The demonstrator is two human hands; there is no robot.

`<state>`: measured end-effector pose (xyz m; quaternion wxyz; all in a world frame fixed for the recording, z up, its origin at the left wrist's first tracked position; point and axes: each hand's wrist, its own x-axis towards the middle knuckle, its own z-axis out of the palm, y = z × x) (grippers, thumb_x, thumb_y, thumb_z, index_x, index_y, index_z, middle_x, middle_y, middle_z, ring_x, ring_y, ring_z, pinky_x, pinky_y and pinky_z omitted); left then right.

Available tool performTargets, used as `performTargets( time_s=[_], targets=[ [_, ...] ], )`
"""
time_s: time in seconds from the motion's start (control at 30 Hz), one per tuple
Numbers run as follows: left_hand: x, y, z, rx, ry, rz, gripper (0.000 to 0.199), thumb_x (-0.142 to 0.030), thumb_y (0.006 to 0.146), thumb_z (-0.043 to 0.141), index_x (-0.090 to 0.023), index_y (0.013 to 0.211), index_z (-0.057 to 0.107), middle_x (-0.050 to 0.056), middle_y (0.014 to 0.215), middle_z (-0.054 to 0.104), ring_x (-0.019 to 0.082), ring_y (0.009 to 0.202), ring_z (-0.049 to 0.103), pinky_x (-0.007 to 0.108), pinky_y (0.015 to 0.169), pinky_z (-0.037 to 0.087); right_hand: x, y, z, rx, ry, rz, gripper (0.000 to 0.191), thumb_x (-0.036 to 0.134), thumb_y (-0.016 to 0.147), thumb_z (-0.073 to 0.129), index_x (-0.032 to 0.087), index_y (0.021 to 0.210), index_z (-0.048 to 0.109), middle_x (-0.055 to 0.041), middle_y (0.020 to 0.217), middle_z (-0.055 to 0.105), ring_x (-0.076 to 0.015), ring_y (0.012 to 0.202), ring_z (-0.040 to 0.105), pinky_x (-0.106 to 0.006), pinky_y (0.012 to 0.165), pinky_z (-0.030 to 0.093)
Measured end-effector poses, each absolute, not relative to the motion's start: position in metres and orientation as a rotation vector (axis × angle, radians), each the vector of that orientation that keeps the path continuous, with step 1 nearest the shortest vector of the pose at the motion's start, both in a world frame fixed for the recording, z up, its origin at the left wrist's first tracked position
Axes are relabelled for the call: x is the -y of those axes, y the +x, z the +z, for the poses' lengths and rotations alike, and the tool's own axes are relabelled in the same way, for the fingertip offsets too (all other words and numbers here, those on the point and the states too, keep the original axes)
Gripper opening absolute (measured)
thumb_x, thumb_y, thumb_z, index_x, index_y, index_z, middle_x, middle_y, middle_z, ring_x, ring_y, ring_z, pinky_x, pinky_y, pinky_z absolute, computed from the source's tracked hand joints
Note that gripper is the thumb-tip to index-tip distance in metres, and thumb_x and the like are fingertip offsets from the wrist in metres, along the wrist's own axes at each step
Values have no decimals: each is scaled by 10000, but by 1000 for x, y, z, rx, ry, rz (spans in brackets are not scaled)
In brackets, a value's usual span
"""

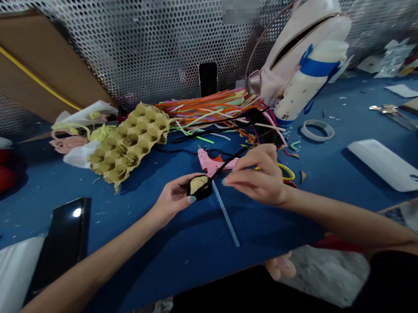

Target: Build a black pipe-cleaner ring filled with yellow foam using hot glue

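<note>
Black clothing (pixel 229 296) lies nearest my camera; left hand (pixel 171 197) closed around a black-rimmed piece (pixel 199 184).
Black strip (pixel 226 163) slants from it, away and rightward, toward the right hand (pixel 261 175), loosely bunched; whether that hand grips the strip, I cannot tell.

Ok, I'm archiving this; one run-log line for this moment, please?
left hand: holding black-wrapped tan piece; right hand: at black pipe cleaner, grip unclear; pink glue gun: on table
</note>
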<state>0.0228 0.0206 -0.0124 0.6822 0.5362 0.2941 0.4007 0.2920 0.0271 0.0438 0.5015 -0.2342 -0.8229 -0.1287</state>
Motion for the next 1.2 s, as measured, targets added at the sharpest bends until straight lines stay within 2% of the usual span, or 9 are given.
performTargets(
  time_s=[0.13,0.23,0.43,0.67,1.0,1.2],
  targets=[
    [-22,23,-16,-675,1272,893,650,-417,758,896,-212,1350,721,138,1321,759,302,1227,713,386,1078,548,-21,286,41,2153,-578,-392,89,269,1026,696,281,990,776,30,854,744,-157,841,591,-357,775,394],
    [-23,23,-18,-677,1299,887,649,-416,762,892,-215,1353,717,134,1324,760,305,1228,717,393,1075,555,-22,285,36,2216,-569,-342,65,266,1002,727,244,1039,776,6,893,765,-166,851,607,-356,751,388],
    [-23,22,-17,-701,1321,869,661,-427,759,890,-209,1357,710,133,1326,757,299,1230,714,380,1062,558,-25,286,31,2234,-613,-273,144,277,1001,728,233,1136,752,-18,972,781,-187,876,606,-364,754,383],
    [-23,23,-16,-693,1281,872,651,-413,768,887,-197,1356,710,142,1346,748,293,1239,710,368,1074,547,-26,287,30,2234,-600,-236,140,269,1002,723,235,1136,748,-19,989,788,-197,886,602,-368,752,382],
    [-23,22,-17,-696,1294,862,634,-407,767,887,-241,1354,713,104,1327,758,261,1232,708,339,1075,539,-25,287,32,2245,-609,-272,133,267,995,732,225,1119,759,-9,988,786,-194,883,577,-369,731,362],
    [-22,22,-15,-716,1290,863,649,-409,772,882,-207,1362,705,137,1333,749,294,1235,705,383,1075,544,-25,286,32,2254,-621,-282,123,264,993,731,235,1103,778,-4,987,788,-195,887,579,-374,734,361]
  ],
)
